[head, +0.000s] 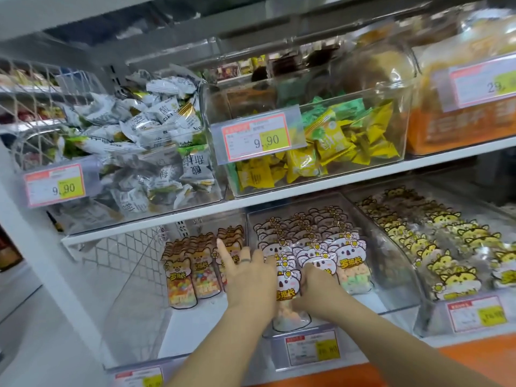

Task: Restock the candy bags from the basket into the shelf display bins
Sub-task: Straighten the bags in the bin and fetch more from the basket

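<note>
Hiding behind wrists: lower corners of front koala candy bag [287, 289]. Showing only blurred, unreadable print on price tag [312, 349] at front edge of middle clear bin [374, 305]. Reaching both forearms into that bin. Pressing left hand [248, 277] flat against bag's left edge, fingers straight, index finger raised. Curling right hand [315, 283] round bag's right edge, gripping it, fingertips out of sight. Holding bag upright near bin's front edge, touching koala row [307, 227] behind.
</note>
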